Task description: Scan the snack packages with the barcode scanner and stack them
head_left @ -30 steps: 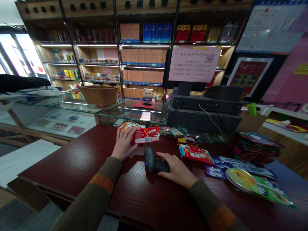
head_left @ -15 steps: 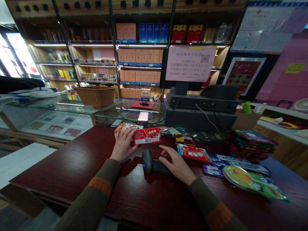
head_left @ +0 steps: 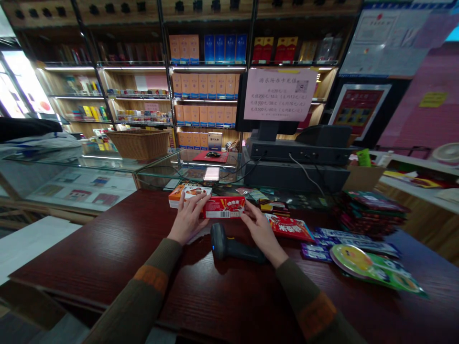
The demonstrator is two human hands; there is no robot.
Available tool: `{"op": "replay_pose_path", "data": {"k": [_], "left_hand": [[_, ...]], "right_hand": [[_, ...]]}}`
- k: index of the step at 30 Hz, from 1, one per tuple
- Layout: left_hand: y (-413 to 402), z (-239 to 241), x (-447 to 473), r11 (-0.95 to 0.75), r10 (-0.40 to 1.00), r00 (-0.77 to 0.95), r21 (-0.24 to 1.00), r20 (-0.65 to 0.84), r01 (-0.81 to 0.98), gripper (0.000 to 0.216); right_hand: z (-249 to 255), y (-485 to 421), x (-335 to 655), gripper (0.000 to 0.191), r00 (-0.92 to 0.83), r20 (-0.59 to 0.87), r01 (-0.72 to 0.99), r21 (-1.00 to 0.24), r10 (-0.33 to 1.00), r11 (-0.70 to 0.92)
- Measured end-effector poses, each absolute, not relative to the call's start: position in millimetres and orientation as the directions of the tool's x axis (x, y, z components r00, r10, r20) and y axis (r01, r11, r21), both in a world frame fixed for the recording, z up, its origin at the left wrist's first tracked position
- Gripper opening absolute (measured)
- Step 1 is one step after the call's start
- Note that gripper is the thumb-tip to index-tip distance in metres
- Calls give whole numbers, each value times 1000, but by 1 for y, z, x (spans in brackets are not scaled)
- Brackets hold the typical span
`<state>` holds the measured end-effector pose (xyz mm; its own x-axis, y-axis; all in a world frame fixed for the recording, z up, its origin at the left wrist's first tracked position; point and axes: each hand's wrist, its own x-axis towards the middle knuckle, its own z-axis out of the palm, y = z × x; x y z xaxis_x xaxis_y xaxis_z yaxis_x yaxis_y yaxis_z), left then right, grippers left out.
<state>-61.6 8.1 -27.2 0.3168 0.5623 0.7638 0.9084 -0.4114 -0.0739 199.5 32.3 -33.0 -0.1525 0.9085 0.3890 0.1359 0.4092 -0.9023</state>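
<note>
A red snack box [head_left: 224,208] stands on its long edge on the dark wooden counter [head_left: 107,248]. My left hand [head_left: 188,219] grips its left end and my right hand [head_left: 258,228] grips its right end. A dark barcode scanner [head_left: 229,245] lies on the counter just in front of the box, between my wrists, with a blue light on its head. Behind my left hand an orange and white box [head_left: 184,192] lies flat.
Red snack packets [head_left: 290,227], purple bars [head_left: 315,251] and a round green packet [head_left: 369,267] lie to the right, beside a stack of dark packets [head_left: 373,212]. A till with a screen and pink notice [head_left: 279,93] stands behind. A glass case with a wicker basket [head_left: 138,143] lies left.
My right hand has let go of the scanner, which stays on the counter, and moved forward to take the right end of the red box. The box has turned more upright.
</note>
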Motion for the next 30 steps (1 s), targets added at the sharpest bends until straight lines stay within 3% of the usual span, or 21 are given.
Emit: {"op": "replay_pose_path", "data": {"k": [13,23,30], "left_hand": [[19,-40,-63,-347,626,217,17,749,938,73],[20,-43,-52,-499,629,156,242,762,832,80],[19,-45,-51,-566,659,54,447,750,693,63]], "right_hand": [[-41,32,199,59,-108,399,198,-889,911,412],[-42,37,196,64,-74,375,150,-912,924,382],[-40,39,192,66,-43,382,91,-918,923,385]]}}
